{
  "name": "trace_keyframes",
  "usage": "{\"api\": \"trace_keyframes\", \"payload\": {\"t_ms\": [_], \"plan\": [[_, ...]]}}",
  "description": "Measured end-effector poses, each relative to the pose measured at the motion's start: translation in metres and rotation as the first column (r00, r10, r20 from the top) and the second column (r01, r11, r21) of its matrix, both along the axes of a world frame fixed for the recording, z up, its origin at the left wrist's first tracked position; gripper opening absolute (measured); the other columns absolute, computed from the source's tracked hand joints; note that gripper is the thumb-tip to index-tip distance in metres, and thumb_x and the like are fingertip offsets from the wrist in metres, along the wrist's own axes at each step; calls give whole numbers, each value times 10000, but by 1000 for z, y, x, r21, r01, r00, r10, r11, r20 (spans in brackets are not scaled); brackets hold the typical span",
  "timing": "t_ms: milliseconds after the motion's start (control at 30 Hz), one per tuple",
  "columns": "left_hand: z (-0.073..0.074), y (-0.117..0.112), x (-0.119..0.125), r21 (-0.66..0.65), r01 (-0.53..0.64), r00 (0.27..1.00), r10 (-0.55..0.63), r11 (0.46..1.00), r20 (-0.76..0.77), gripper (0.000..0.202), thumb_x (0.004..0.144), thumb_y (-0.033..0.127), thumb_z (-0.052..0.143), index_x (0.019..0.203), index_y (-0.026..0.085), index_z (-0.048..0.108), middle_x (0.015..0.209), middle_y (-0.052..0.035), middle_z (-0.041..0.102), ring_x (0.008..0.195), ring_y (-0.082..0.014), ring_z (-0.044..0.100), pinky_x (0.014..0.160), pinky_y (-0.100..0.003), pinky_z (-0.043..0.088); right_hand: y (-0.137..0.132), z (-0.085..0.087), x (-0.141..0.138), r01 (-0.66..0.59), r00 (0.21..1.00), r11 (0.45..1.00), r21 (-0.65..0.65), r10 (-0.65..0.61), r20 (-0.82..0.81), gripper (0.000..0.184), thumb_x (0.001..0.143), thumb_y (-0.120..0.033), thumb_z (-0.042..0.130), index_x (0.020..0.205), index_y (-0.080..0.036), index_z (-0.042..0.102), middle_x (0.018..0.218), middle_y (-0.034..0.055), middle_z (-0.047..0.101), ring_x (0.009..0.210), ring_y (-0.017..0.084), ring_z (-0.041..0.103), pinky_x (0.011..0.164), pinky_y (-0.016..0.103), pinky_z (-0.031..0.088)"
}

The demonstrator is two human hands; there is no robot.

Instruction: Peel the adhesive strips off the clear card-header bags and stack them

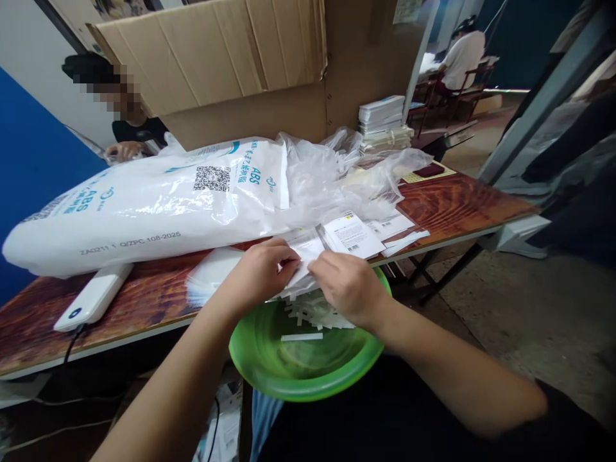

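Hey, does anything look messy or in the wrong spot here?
A little. One white strip lies apart from the pile of strips in the green basin, so it looks stray. The clear plastic on the table is crumpled.

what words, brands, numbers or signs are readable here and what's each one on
"ABS", twice: on the white sack, once near each end
"ZA0211 1 Q/ZPC 108-2025": low on the same sack's side
Chinese characters beside each "ABS": too blurred to quote reliably
Printed card near the right hand: small text and a barcode, too small to read
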State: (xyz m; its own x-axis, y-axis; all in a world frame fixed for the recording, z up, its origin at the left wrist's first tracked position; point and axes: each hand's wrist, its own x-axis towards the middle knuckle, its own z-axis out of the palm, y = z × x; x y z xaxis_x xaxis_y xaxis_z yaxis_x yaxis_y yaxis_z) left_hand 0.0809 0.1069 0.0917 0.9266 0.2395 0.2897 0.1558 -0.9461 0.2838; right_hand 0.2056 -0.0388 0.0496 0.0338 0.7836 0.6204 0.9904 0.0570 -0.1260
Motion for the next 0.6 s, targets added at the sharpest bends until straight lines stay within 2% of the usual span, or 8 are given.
{"api": "trace_keyframes", "payload": {"t_ms": [67, 133, 233, 333, 400, 467, 533, 600], "plan": [[-2, 0, 8, -56, 29, 999, -27, 998, 33, 161, 855, 279, 575, 833, 190, 707, 798, -15, 635, 700, -110, 567, 662, -239, 436, 12, 7, 5, 85, 989, 991, -102, -96, -112, 90, 878, -180, 506, 931, -177, 579, 741, 11, 621, 630, 144, 529, 571, 276, 325], [-6, 1, 14, -85, 47, 998, -43, 995, 48, 174, 858, 300, 574, 845, 201, 717, 831, -18, 647, 712, -111, 576, 668, -239, 441, 24, 12, 10, 141, 974, 968, -210, -173, -146, 171, 844, -211, 563, 1010, -182, 538, 712, -4, 633, 592, 150, 535, 552, 274, 301], [-11, 3, 11, -91, 10, 999, -6, 996, 45, 217, 864, 334, 551, 928, 216, 723, 946, -39, 660, 808, -143, 602, 667, -242, 455, 31, 17, 20, 110, 982, 963, -247, -143, -120, 269, 812, -215, 616, 1058, -164, 519, 806, 31, 661, 702, 184, 589, 646, 294, 359], [-12, 12, -10, -21, -208, 977, 208, 978, 41, 315, 862, 361, 508, 1088, 227, 681, 1107, -60, 632, 909, -190, 607, 715, -278, 478, 16, 17, 44, 34, 985, 978, -206, -68, -161, 458, 756, -379, 710, 1118, -159, 535, 1048, 91, 647, 952, 236, 593, 826, 363, 392], [-12, 22, -28, 84, -422, 906, 423, 903, 7, 322, 837, 348, 495, 1054, 211, 690, 1112, -73, 633, 893, -220, 613, 808, -339, 476, -1, 15, 66, 22, 982, 968, -250, -68, -178, 607, 717, -484, 727, 1205, -177, 535, 1175, 112, 617, 1080, 270, 565, 921, 422, 367], [-14, 34, -43, 175, -558, 811, 578, 811, -90, 326, 800, 374, 505, 979, 187, 704, 1083, -104, 646, 915, -265, 618, 873, -394, 458, -17, 12, 85, 22, 989, 936, -350, -72, -130, 649, 736, -472, 714, 1283, -184, 517, 1311, 142, 560, 1212, 301, 506, 986, 466, 324], [-18, 45, -51, 216, -580, 756, 618, 785, -216, 332, 771, 413, 509, 908, 186, 710, 1037, -119, 661, 952, -295, 618, 868, -399, 464, -27, 7, 96, 51, 994, 880, -473, -92, -64, 554, 823, -377, 642, 1321, -177, 504, 1395, 156, 493, 1292, 306, 449, 1004, 488, 316], [-22, 52, -54, 217, -543, 752, 584, 811, -305, 321, 758, 420, 498, 855, 204, 713, 996, -114, 669, 935, -289, 628, 828, -377, 481, -30, 3, 98, 85, 995, 834, -545, -97, 7, 439, 900, -272, 529, 1323, -157, 510, 1419, 160, 455, 1312, 293, 438, 984, 486, 348]]}}
